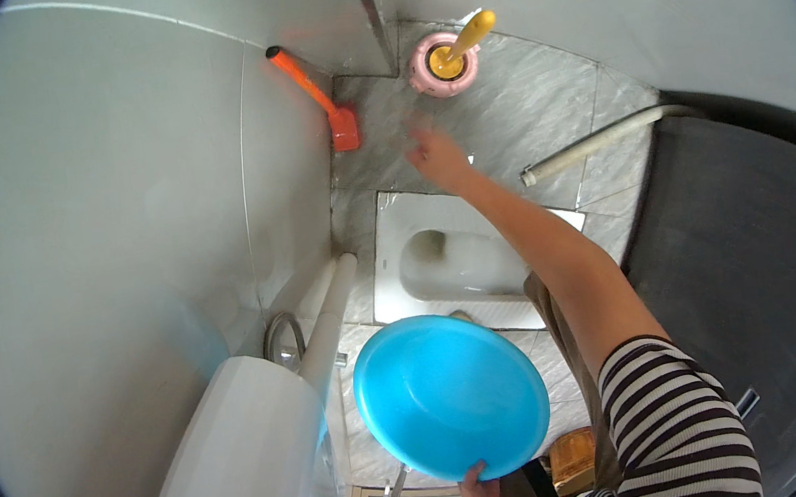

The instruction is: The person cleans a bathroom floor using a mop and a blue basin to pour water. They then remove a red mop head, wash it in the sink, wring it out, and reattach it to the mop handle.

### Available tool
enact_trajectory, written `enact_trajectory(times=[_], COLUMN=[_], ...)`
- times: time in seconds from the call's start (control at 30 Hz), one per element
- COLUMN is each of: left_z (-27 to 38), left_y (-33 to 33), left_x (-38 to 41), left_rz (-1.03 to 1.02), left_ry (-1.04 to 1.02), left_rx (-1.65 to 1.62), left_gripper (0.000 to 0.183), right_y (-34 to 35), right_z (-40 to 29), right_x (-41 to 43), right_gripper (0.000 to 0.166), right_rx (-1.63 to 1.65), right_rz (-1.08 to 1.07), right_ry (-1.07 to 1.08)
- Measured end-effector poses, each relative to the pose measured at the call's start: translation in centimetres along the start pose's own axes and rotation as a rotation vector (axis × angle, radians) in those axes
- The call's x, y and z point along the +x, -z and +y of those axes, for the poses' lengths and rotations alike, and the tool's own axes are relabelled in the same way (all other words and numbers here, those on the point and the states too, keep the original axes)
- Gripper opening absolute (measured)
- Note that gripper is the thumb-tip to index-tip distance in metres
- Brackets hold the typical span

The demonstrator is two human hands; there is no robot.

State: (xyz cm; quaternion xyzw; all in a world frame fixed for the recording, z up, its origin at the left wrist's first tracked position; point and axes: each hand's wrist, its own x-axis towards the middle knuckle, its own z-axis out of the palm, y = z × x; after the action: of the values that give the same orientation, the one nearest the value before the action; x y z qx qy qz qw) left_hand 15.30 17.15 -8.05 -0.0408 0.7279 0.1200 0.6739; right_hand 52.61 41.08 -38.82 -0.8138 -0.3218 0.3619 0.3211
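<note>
My left hand [480,495] grips the near rim of a round blue plastic basin [451,396], thumb over the edge. The basin is held tilted, its inside facing up, in front of the squat toilet. Beyond it, my right hand [441,160] reaches over the far edge of the white ceramic squat toilet [388,280]. Motion blurs its fingers, which look apart with nothing between them. A pink toilet brush holder [424,83] with a yellow-handled brush [472,33] stands farther off. An orange-red long-handled tool [307,83], its exact kind unclear, leans on the left wall.
A pale hose or pipe [581,147] lies on grey floor tiles [521,96], beside a dark panel [744,240] on the right. At left are a white pipe [330,306], a grey flexible hose [282,333] and a large white fixture [239,473]. A brown container [572,455] sits near my legs.
</note>
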Motion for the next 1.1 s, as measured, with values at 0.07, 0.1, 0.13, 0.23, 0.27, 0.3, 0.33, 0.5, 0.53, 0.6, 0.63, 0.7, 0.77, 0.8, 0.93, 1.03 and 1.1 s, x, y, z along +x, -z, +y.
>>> enact_trajectory(times=[0.07, 0.1, 0.13, 0.23, 0.27, 0.3, 0.33, 0.5, 0.53, 0.6, 0.63, 0.7, 0.77, 0.8, 0.93, 1.03, 1.1], left_z=[-0.4, -0.4, -0.3, 0.4, 0.6, 0.9, 1.2, 3.4, 3.1, 3.7, 4.2, 4.8, 6.1, 5.9, 4.5, 1.6, -1.4], left_y=[0.2, 0.5, 0.6, 0.7, 0.7, 0.7, 1.2, 4.0, 7.3, 10.1, 11.0, 12.6, 12.3, 12.9, 18.7, 25.9, 31.1], left_x=[0.3, 0.3, 0.4, 0.4, 0.2, 0.0, -0.1, -3.9, -3.2, -4.2, -4.6, -5.3, -8.9, -9.9, -9.4, -9.3, -9.4], left_rz=[-0.047, -0.069, -0.052, -0.037, -0.046, -0.059, -0.051, -0.063, -0.181, -0.265, -0.303, -0.379, -0.424, -0.500, -0.428, -0.245, -0.104], left_ry=[-0.023, -0.035, -0.029, -0.038, -0.055, -0.071, -0.090, -0.048, -0.091, -0.108, -0.115, -0.147, -0.106, -0.130, -0.234, -0.241, -0.170], left_rx=[-0.085, -0.123, -0.105, -0.030, -0.002, 0.031, 0.102, 0.471, 0.499, 0.568, 0.595, 0.626, 0.672, 0.598, 0.485, 0.506, 0.582], left_gripper=[0.072, 0.069, 0.069, 0.068, 0.067, 0.066, 0.064, 0.056, 0.055, 0.057, 0.059, 0.064, 0.063, 0.059, 0.050, 0.044, 0.042], right_y=[1.6, 2.6, 3.9, 8.2, 9.8, 11.3, 12.6, 15.9, 16.4, 17.2, 17.3, 17.0, 16.2, 16.0, 16.9, 17.8, 18.0], right_z=[0.7, 0.6, 0.4, 0.0, -1.0, -1.5, -2.3, -6.6, -7.0, -7.6, -8.2, -9.9, -8.6, -7.3, -6.9, -5.0, -0.7], right_x=[-5.0, -7.7, -10.4, -19.2, -22.2, -25.0, -27.7, -40.9, -43.5, -47.0, -48.3, -52.0, -55.7, -58.2, -64.1, -69.4, -73.6], right_gripper=[0.051, 0.053, 0.057, 0.081, 0.083, 0.086, 0.088, 0.084, 0.079, 0.070, 0.066, 0.057, 0.046, 0.044, 0.040, 0.036, 0.037], right_rx=[0.113, 0.217, 0.303, 0.542, 0.606, 0.607, 0.610, 0.556, 0.550, 0.514, 0.558, 0.632, 0.743, 0.769, 0.939, 1.088, 1.254], right_rz=[-0.175, -0.280, -0.373, -0.603, -0.610, -0.623, -0.634, -0.485, -0.516, -0.601, -0.529, -0.424, -0.246, -0.171, 0.129, 0.281, 0.318], right_ry=[-0.199, -0.322, -0.457, -0.674, -0.712, -0.727, -0.741, -0.671, -0.755, -0.912, -0.909, -0.927, -0.906, -0.904, -0.948, -0.939, -0.893])
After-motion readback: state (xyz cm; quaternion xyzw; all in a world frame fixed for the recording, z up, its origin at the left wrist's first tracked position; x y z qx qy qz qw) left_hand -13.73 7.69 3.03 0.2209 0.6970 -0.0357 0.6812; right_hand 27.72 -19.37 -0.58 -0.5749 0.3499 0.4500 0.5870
